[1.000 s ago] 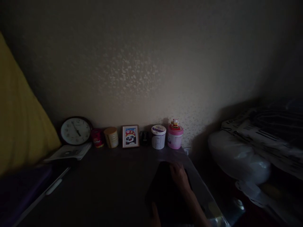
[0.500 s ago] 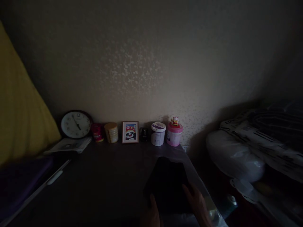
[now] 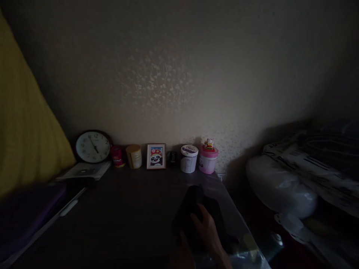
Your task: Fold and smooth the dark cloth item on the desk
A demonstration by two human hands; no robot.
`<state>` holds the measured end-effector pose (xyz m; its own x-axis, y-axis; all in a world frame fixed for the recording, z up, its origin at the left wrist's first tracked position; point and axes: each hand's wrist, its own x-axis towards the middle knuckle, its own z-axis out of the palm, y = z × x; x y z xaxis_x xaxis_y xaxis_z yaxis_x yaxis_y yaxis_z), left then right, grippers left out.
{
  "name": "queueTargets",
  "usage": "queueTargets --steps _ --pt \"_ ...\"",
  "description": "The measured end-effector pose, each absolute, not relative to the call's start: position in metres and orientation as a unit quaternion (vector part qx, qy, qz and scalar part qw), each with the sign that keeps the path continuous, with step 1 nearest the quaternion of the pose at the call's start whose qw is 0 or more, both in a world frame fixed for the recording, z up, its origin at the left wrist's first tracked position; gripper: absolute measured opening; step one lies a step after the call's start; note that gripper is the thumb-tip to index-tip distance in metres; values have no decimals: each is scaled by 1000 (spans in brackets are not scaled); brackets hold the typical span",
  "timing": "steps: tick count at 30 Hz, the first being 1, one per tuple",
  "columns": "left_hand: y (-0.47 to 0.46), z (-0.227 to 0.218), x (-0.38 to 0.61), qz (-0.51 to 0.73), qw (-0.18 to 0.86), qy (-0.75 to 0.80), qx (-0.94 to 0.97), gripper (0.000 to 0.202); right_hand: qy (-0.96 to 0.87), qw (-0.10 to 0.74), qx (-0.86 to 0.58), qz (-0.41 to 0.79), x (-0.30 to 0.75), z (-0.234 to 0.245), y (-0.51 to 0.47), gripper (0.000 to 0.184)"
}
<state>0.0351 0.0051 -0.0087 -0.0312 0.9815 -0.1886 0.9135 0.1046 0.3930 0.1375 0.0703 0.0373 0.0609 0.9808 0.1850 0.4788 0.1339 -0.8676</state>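
A folded black cloth point(image 3: 186, 218) lies on the right part of the dark table point(image 3: 123, 213); in this dim light its exact kind cannot be made out. My right hand point(image 3: 206, 228) reaches across the middle of it, thumb and fingers closed on a fold. At the cloth's near left edge is my left hand point(image 3: 183, 251), very dark, with the thumb on top and the other fingers hidden; it appears to grip that edge.
Along the wall stand a clock point(image 3: 93, 147), a red container point(image 3: 117, 157), a tan canister point(image 3: 134, 157), a framed panda picture point(image 3: 156, 157), a white tub point(image 3: 188, 160) and a pink tub point(image 3: 208, 161) with a cat figurine. Bulky plastic bags point(image 3: 280, 186) lie right of the table.
My right hand has moved left from the cloth's right edge onto its middle, and the cloth has shifted shape there. The left hand stays at the near left edge. The view has shifted slightly.
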Motion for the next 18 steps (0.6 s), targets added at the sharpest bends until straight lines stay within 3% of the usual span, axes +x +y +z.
queueTargets --steps 12,18 --pt "5 -8 33 98 177 693 692 41 -722 241 -592 264 103 31 93 45" --pt "0 -8 26 107 170 698 687 38 -754 197 -574 252 100 39 90 40"
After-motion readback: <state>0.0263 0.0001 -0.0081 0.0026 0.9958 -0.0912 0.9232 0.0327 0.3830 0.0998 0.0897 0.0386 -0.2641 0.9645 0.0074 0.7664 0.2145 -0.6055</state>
